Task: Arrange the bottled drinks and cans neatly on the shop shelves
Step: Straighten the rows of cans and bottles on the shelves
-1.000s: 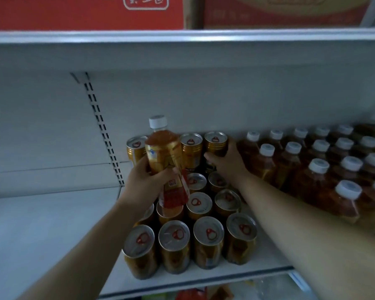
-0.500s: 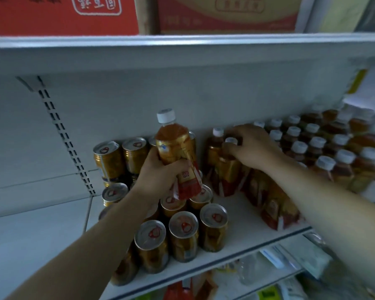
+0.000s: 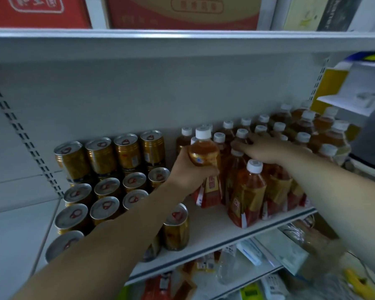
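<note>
The shelf (image 3: 208, 226) carries two blocks. The gold cans (image 3: 108, 187) fill your 9 o'clock side and the amber tea bottles (image 3: 277, 187) fill your 3 o'clock side. A bare lane of shelf runs front to back between them.

The spare bottle (image 3: 205, 152) is at the back of that lane, at 12 o'clock from you. Its long axis is near vertical, cap up, leaning slightly toward 1 o'clock. I can't tell if its base has touched down.

Your left hand (image 3: 188, 169) is clamped round the bottle's shoulder from the 9 o'clock side, thumb in front. It's the nearer hand and already has the load, so the set-down is its job. My read is that the free slots lie at 6 o'clock from the bottle, down the lane toward you.

Your right hand (image 3: 264, 150) lies flat over the bottle block at 2 o'clock. Its fingers are stretched toward 9 o'clock against the necks, and it's gripping nothing.

Writing:
- **Bottle labels:** red and gold with white characters, too blurred to read. There's a small blue round mark on the held bottle's shoulder.
- **Can tops:** a red ring mark on each.
- **Red cartons (image 3: 182, 11) overhead:** outlined print, not legible.
</note>
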Demonstrator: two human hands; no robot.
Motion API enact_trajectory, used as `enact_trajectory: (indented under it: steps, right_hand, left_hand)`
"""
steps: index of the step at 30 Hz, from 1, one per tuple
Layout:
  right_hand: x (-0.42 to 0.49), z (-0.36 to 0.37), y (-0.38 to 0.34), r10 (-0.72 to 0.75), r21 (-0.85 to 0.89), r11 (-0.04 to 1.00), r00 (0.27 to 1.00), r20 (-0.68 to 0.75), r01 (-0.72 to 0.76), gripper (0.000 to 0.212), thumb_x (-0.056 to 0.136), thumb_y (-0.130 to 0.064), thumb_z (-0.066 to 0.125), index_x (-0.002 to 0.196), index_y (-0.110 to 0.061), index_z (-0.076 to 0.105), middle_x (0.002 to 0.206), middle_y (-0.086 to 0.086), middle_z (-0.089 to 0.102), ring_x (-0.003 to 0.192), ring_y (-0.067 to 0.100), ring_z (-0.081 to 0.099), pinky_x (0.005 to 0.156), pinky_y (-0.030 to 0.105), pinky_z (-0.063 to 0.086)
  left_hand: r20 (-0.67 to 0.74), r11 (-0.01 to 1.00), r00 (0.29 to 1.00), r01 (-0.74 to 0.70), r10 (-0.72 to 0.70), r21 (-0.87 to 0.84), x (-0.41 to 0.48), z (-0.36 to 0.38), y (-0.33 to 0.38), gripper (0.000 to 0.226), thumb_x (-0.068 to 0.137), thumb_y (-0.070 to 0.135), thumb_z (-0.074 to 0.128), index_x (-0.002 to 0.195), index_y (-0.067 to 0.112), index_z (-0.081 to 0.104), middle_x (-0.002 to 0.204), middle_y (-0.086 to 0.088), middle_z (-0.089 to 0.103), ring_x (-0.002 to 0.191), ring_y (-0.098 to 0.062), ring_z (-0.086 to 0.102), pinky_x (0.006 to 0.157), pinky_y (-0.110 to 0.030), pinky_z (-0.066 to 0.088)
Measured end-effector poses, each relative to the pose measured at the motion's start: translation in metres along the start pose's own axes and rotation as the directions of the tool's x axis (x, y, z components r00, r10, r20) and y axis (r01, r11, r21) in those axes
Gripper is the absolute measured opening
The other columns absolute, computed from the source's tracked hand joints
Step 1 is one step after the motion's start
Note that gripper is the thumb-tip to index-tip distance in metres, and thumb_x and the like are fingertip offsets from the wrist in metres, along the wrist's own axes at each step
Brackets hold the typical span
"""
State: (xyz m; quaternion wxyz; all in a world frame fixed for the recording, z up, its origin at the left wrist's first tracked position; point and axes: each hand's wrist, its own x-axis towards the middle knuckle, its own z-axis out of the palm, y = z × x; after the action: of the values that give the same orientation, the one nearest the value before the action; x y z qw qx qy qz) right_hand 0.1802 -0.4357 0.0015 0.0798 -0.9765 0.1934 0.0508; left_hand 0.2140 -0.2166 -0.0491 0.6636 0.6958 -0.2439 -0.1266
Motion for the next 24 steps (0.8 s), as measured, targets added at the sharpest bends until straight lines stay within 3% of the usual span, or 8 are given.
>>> enact_trajectory:
  steps: [3, 6, 9, 13, 16, 18, 21, 24]
  right_hand:
    - [0.002, 0.005, 0.007, 0.032, 0.048, 0.998, 0.999, -0.024, -0.031, 0.117, 0.045, -0.102, 0.010, 0.149, -0.049, 0.004, 0.162, 0.003, 0.004, 0.145, 0.038, 0.005, 0.112, 0.059, 0.013]
    - [0.002, 0.006, 0.007, 0.052, 0.064, 0.997, 0.998, -0.024, -0.050, 0.109, 0.049, -0.101, 0.014, 0.146, -0.053, 0.004, 0.162, 0.003, 0.003, 0.145, 0.040, -0.001, 0.112, 0.062, 0.007]
    - [0.003, 0.006, 0.007, 0.059, 0.068, 0.996, 0.998, -0.025, -0.058, 0.106, 0.051, -0.100, 0.015, 0.146, -0.054, 0.005, 0.162, 0.003, 0.003, 0.145, 0.040, -0.002, 0.111, 0.063, 0.006]
    - [0.004, 0.007, 0.009, 0.060, 0.064, 0.996, 0.998, -0.029, -0.058, 0.104, 0.053, -0.100, 0.016, 0.146, -0.054, 0.005, 0.162, 0.003, 0.003, 0.145, 0.040, -0.003, 0.111, 0.062, 0.008]
    - [0.005, 0.008, 0.009, 0.060, 0.064, 0.996, 0.998, -0.028, -0.058, 0.105, 0.052, -0.101, 0.016, 0.146, -0.055, 0.005, 0.162, 0.002, 0.003, 0.145, 0.040, -0.004, 0.111, 0.062, 0.007]
    - [0.006, 0.009, 0.010, 0.065, 0.078, 0.995, 0.998, -0.021, -0.063, 0.106, 0.051, -0.101, 0.016, 0.146, -0.055, 0.005, 0.162, 0.002, 0.004, 0.145, 0.040, -0.005, 0.110, 0.061, 0.006]
    - [0.007, 0.010, 0.009, 0.065, 0.081, 0.995, 0.998, -0.021, -0.063, 0.105, 0.052, -0.101, 0.016, 0.146, -0.055, 0.005, 0.162, 0.001, 0.003, 0.145, 0.039, -0.007, 0.110, 0.061, 0.004]
    - [0.008, 0.011, 0.009, 0.056, 0.084, 0.995, 0.998, -0.036, -0.053, 0.099, 0.060, -0.097, 0.019, 0.147, -0.052, 0.006, 0.162, 0.001, 0.004, 0.145, 0.039, -0.006, 0.110, 0.058, 0.005]
  left_hand:
    - [-0.058, 0.987, 0.997, 0.052, -0.043, 0.155, 0.000, 0.006, -0.009, 0.063, 0.056, 0.023, 0.084, 0.108, 0.036, 0.051, 0.095, 0.013, 0.068, 0.088, -0.001, 0.065, 0.073, -0.024, 0.052]
    - [-0.039, 0.947, 0.999, 0.039, -0.028, 0.319, -0.003, 0.012, -0.017, 0.082, 0.055, 0.029, 0.081, 0.119, 0.051, 0.036, 0.107, 0.022, 0.058, 0.099, -0.002, 0.057, 0.080, -0.023, 0.048]
    - [-0.026, 0.869, 0.999, -0.008, 0.025, 0.494, -0.007, 0.021, -0.026, 0.084, 0.058, 0.032, 0.079, 0.127, 0.046, 0.034, 0.123, 0.012, 0.036, 0.110, -0.007, 0.039, 0.084, -0.024, 0.038]
    - [-0.035, 0.808, 0.999, 0.029, -0.011, 0.588, -0.008, 0.024, -0.031, 0.085, 0.066, 0.034, 0.078, 0.136, 0.038, 0.028, 0.133, 0.001, 0.031, 0.121, -0.022, 0.039, 0.094, -0.034, 0.040]
    - [-0.010, 0.561, 0.997, -0.037, 0.081, 0.827, -0.006, 0.018, -0.027, 0.096, 0.064, 0.051, 0.073, 0.142, 0.035, 0.018, 0.138, 0.001, 0.023, 0.129, -0.027, 0.021, 0.103, -0.044, 0.030]
    - [0.046, 0.464, 0.992, -0.096, 0.118, 0.880, -0.003, 0.011, -0.025, 0.103, 0.062, 0.056, 0.071, 0.144, 0.038, 0.010, 0.146, 0.006, 0.012, 0.134, -0.023, 0.009, 0.108, -0.049, 0.024]
    - [0.070, 0.551, 0.995, -0.097, 0.070, 0.829, -0.001, 0.006, -0.025, 0.101, 0.067, 0.051, 0.073, 0.146, 0.040, 0.011, 0.151, 0.010, 0.005, 0.140, -0.029, 0.007, 0.110, -0.052, 0.026]
    - [0.042, 0.598, 0.991, -0.110, 0.126, 0.794, -0.002, 0.010, -0.028, 0.096, 0.072, 0.044, 0.074, 0.147, 0.036, 0.015, 0.152, 0.009, 0.009, 0.141, -0.029, 0.013, 0.111, -0.047, 0.028]
